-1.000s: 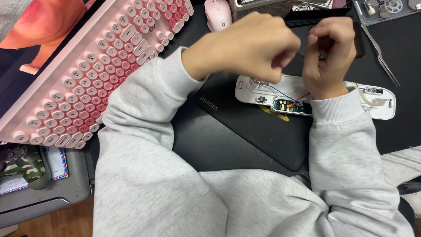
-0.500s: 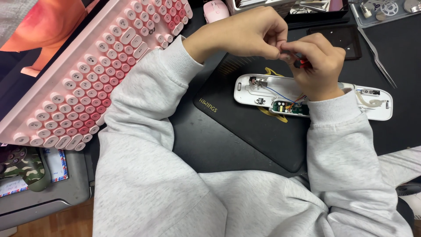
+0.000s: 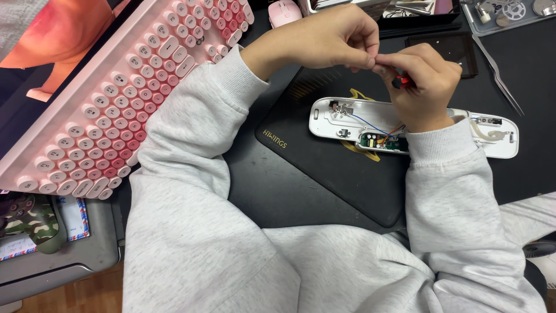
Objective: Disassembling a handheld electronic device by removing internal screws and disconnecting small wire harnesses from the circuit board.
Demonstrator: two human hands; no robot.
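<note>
Both hands meet above the dark worktop (image 3: 521, 87), fingertips pressed together in a pinch. The left hand (image 3: 330, 37) curls down from the left, thumb and forefinger closed on something too small to make out. The right hand (image 3: 423, 84) is closed around a small tool with a red handle (image 3: 403, 82), only a bit of which shows between the fingers, and its fingertips touch those of the left hand.

Just below the hands lies an opened white plastic casing, long and rounded (image 3: 336, 119), resting on a black mat (image 3: 324, 168). Inside it sits a small green circuit board (image 3: 379, 142) with thin blue and orange wires running to it. The right wrist, in a light grey sleeve (image 3: 446, 174), crosses over the middle of the casing and hides that part.

To the left, a pink keyboard with round keys (image 3: 110, 110) lies at an angle, well apart from the hands. A pink mouse (image 3: 284, 11) sits at the top edge. Metal tweezers (image 3: 499, 72) lie to the right of the hands, near a clear tray of small parts (image 3: 504, 11).
</note>
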